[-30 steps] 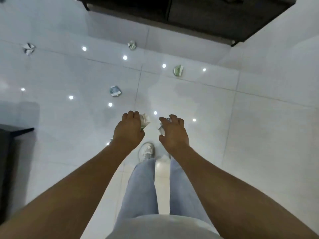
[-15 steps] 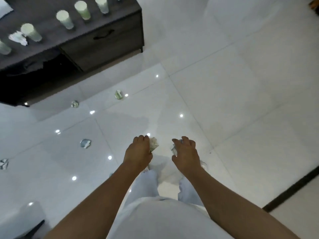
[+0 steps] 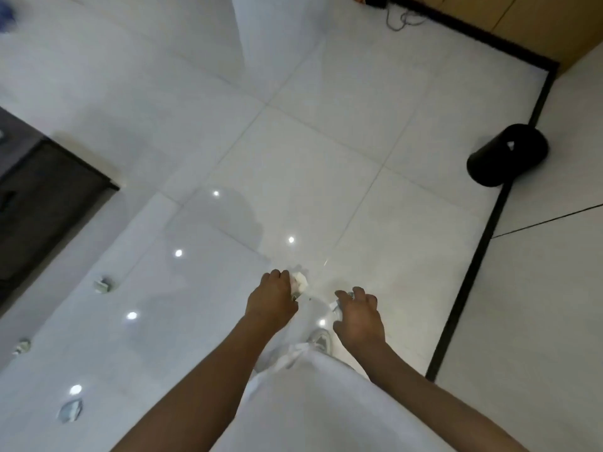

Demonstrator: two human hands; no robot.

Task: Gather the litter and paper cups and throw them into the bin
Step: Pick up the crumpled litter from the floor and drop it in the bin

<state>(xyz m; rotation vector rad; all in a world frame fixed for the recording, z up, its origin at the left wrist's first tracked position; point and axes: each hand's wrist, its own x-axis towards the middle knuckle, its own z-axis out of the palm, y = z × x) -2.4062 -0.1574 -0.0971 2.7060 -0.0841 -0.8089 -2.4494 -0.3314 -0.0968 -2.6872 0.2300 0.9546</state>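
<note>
A crumpled white wad (image 3: pixel 300 282) sits in the left hand (image 3: pixel 272 300), fingers curled round it, the paper poking out at the hand's 2 o'clock side. The right hand (image 3: pixel 357 316) grips a smaller scrap (image 3: pixel 336 306), which shows at its 10 o'clock edge under bent fingers. Both hands hang side by side, apart, above the glossy white floor (image 3: pixel 326 158).

The black bin (image 3: pixel 507 154) stands at 2 o'clock from the hands, well apart from them, by the dark floor strip (image 3: pixel 470 275).

Three more bits of litter lie on the tiles out toward 9 o'clock: one (image 3: pixel 102 285) near the dark cabinet (image 3: pixel 49 203), one (image 3: pixel 22 346) at the left edge, one (image 3: pixel 70 410) lower down. A white shoe (image 3: pixel 321 340) shows just below the right hand.
</note>
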